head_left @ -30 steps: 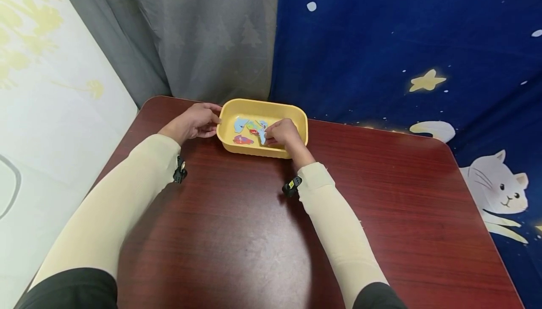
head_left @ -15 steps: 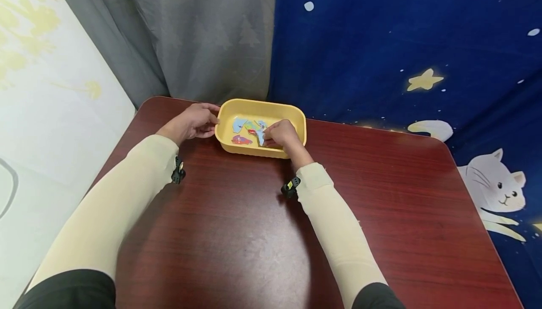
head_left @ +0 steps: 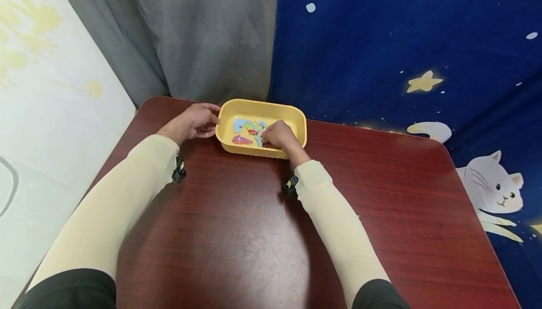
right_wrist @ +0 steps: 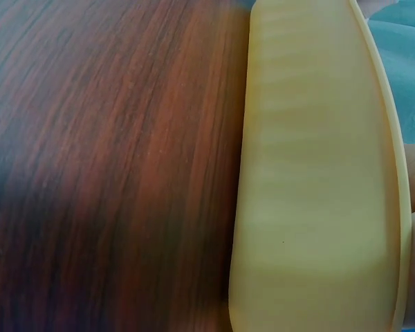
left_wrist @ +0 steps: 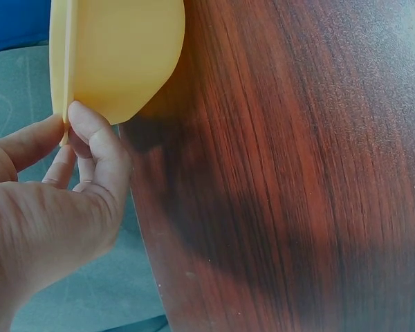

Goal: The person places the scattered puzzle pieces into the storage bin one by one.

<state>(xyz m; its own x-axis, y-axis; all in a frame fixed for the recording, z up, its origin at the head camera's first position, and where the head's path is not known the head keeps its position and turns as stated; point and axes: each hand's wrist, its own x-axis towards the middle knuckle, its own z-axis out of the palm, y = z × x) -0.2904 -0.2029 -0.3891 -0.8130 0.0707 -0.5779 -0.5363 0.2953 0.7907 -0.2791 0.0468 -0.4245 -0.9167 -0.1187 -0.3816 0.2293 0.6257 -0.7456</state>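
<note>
My left hand (head_left: 196,121) pinches the left end of a yellow oblong bin (head_left: 226,146) at its rim; the left wrist view has the thumb on one side of the rim and fingers on the other. My right hand (head_left: 279,135) reaches down inside the bin (right_wrist: 311,173), fingers curled, their tips at a flat light-blue piece (head_left: 259,141). Part of that piece is covered by the hand. Around it on the bin's floor lie a red printed piece (head_left: 242,140), another light-blue piece (head_left: 239,125) and several small coloured ones. In the right wrist view the bin's wall hides most of the right hand.
The bin stands near the far edge of a dark red wooden table (head_left: 237,233). Behind the table hang a grey curtain (head_left: 211,31) and a blue curtain (head_left: 360,41) with stars and a cat. A white patterned panel (head_left: 55,102) stands at the left.
Inside the bin, my right hand has shifted slightly left and lower, and the light-blue piece at its fingertips has shifted slightly too. My left hand has stayed at the rim.
</note>
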